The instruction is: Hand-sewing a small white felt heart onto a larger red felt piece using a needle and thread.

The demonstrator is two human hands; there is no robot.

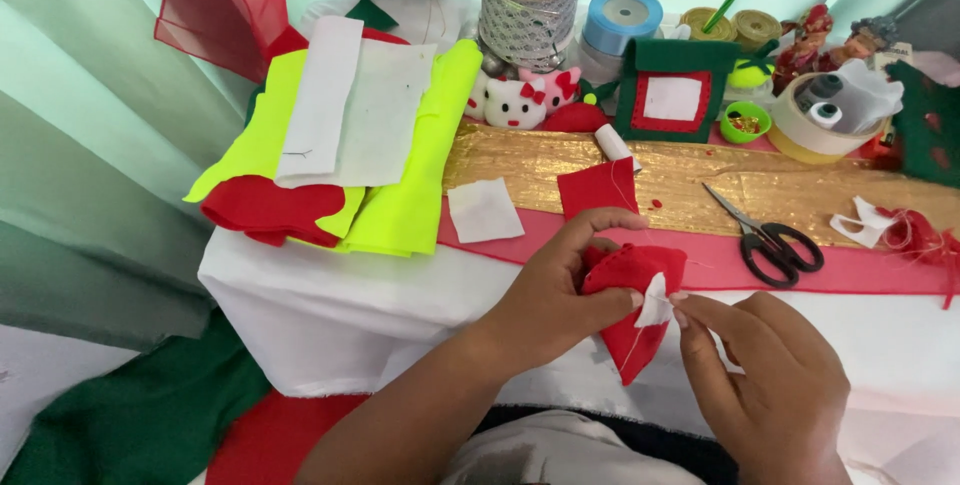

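The person's left hand (555, 290) is closed around a red felt piece (632, 305), thumb and fingers pinching its upper edge so it hangs down to a point in front of the table (330, 310). The right hand (770, 375) meets it from the other side, its grip narrowed to a fingertip pinch on a small white patch (655, 303) lying against the red felt. A pale thread seems to run down from the patch, though I cannot tell whether a needle is held.

As for progress, the white patch sits on the red piece but looks only partly fixed, one corner lifting; the sewing appears begun and not finished. Just beyond the left hand lie another red felt square (598, 188) and a white felt square (484, 210), both loose and unjoined. A finished-looking green felt frame (673, 95) with a red border and white centre stands further back.

Beyond the right hand, black-handled scissors (770, 240) rest on a shiny, wrinkled gold cloth (560, 160) over a pink strip. Far off to the left of the left hand is a soft stack of neon yellow, red and white felt sheets (350, 145). Ribbon spools (620, 17) and a tape roll (810, 130) crowd the back.
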